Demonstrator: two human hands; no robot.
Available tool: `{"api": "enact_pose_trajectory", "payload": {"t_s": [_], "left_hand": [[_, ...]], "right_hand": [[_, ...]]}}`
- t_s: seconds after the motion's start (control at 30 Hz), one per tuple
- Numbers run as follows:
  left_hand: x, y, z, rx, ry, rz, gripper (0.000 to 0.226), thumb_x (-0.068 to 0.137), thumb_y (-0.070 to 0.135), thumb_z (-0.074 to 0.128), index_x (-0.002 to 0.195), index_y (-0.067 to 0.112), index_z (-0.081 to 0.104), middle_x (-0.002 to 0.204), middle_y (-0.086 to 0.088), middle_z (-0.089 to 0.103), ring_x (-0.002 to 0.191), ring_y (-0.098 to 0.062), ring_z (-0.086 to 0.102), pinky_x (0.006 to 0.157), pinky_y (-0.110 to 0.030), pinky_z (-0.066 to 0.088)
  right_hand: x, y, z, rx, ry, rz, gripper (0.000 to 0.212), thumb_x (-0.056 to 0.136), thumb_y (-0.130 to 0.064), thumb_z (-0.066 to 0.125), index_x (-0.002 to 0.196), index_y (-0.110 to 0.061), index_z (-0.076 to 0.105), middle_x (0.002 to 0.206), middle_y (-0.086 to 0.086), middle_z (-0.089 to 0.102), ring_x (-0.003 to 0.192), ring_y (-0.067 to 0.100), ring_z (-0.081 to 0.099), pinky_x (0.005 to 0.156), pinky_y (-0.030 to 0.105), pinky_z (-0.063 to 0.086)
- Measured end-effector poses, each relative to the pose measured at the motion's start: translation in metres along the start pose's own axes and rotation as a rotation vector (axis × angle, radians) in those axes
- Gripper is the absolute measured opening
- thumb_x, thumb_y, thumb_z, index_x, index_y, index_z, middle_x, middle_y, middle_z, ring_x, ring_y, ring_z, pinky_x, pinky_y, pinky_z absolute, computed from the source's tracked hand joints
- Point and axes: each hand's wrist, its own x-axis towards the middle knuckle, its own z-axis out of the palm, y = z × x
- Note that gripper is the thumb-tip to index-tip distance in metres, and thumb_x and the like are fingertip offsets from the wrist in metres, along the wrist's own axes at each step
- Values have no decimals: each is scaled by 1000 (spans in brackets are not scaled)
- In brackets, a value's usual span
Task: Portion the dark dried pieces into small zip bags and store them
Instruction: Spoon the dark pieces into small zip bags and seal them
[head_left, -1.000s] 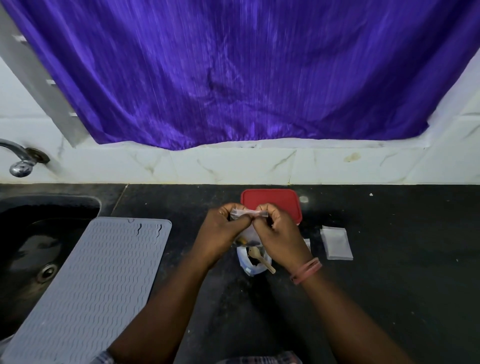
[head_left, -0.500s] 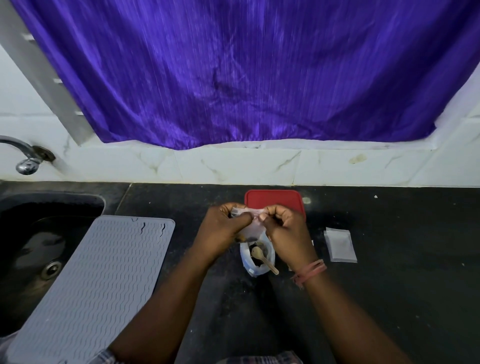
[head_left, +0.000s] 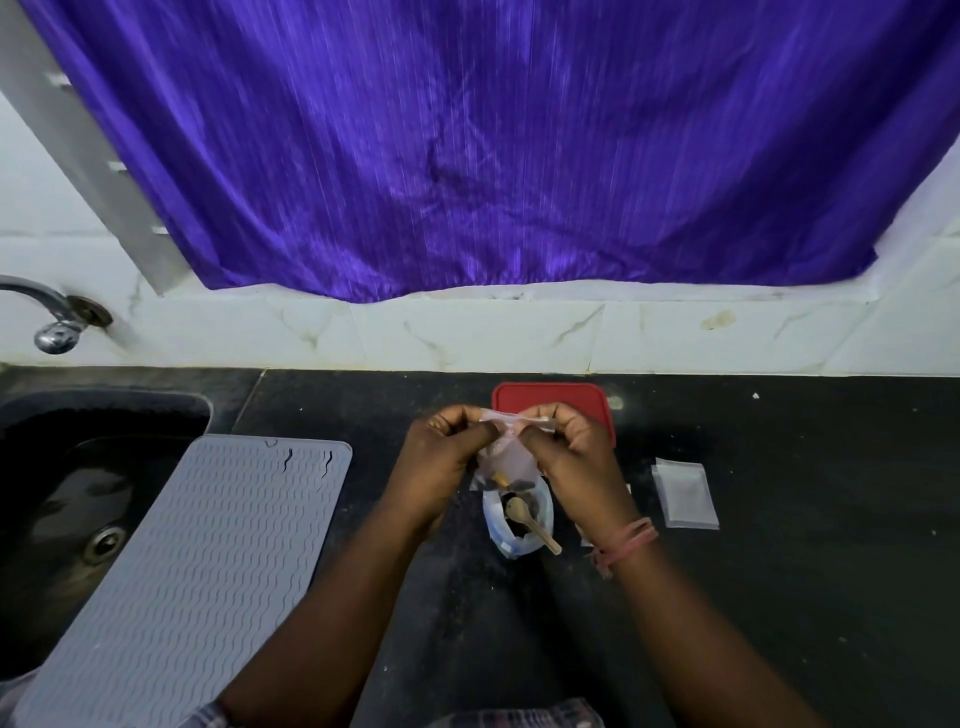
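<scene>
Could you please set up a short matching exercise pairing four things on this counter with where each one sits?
Things:
1. small zip bag
2. wooden spoon
3. red lid
4. grey mat

Places:
A. beside the sink, left of the arms
B. pinched at its top by the left hand and the right hand
C. flat on the counter behind the hands
D. in the open bag below the hands

Pairs: 1-B, 2-D, 3-C, 4-A

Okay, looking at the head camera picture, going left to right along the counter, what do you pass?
Sink → grey ridged mat → left hand → small zip bag pinched at its top by both hands → right hand → stack of empty bags.
</scene>
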Motion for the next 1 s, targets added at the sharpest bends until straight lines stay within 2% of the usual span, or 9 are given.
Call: {"api": "enact_pose_trajectory", "payload": {"t_s": [0.17, 0.3, 0.4, 0.57, 0.67, 0.73, 0.83, 0.9, 1.0], "left_hand": [[7, -5, -3, 37, 6, 10, 7, 88, 9, 75, 89, 5, 79, 86, -19, 77, 77, -32, 72, 76, -46, 59], [8, -4, 0, 73, 3, 2, 2, 84, 7, 79, 84, 6, 80, 82, -16, 78, 73, -28, 73, 72, -39, 59], [10, -8, 0, 54, 21, -11, 5, 86, 6, 76, 83, 7, 80, 82, -17, 78, 72, -25, 71, 71, -36, 57], [14, -22, 8, -124, -20, -144, 14, 98, 13, 65, 100, 5, 76, 94, -16, 77, 85, -29, 70, 78, -40, 57], [12, -32, 17, -185, -161, -244, 32, 99, 27, 65, 122, 5, 67, 118, -17, 74, 112, -38, 70, 99, -54, 55], [7, -36, 29, -156, -217, -291, 37, 97, 29, 69, 125, 6, 65, 120, -18, 74, 115, -42, 68, 102, -57, 53], [4, -42, 46, -127, -248, -312, 25, 93, 15, 73, 112, -1, 71, 106, -23, 76, 98, -39, 73, 92, -48, 60], [3, -46, 59, -136, -241, -331, 14, 91, 4, 73, 104, -1, 73, 94, -17, 77, 84, -27, 75, 77, -35, 63], [6, -53, 79, -167, -184, -371, 17, 92, -3, 68, 108, -4, 71, 90, -13, 78, 76, -19, 76, 65, -27, 61]], "right_hand": [[3, 2, 1, -110, 38, 28, 6, 97, -18, 63, 93, -17, 68, 90, 3, 72, 82, 8, 64, 75, 24, 52], [5, 5, -1, -172, 66, 59, 10, 97, -19, 63, 90, -16, 68, 87, 7, 72, 79, 14, 65, 73, 32, 55], [6, 5, -5, -82, 106, 57, 8, 93, -16, 69, 90, -10, 73, 86, 5, 75, 78, 10, 66, 68, 18, 54], [0, 11, -11, 27, 109, 107, 11, 90, -16, 71, 93, -9, 79, 87, 7, 78, 89, 27, 74, 82, 36, 60], [-5, 10, -20, 85, 151, 138, 11, 89, -14, 73, 93, -6, 79, 84, 7, 78, 83, 23, 75, 74, 30, 60], [-5, 8, -29, 148, 218, 164, 11, 87, -10, 74, 91, -1, 78, 78, 7, 77, 69, 13, 73, 63, 21, 55], [-4, 7, -40, 233, 283, 205, 8, 84, -5, 74, 91, -2, 78, 76, 4, 76, 63, 6, 70, 59, 16, 53], [-3, 15, -50, 194, 284, 226, 6, 87, -10, 73, 87, -9, 79, 82, 5, 77, 72, 15, 70, 70, 25, 55], [-10, 29, -67, 194, 214, 340, 19, 94, -25, 67, 88, -11, 77, 83, 5, 77, 75, 21, 73, 71, 31, 57]]}}
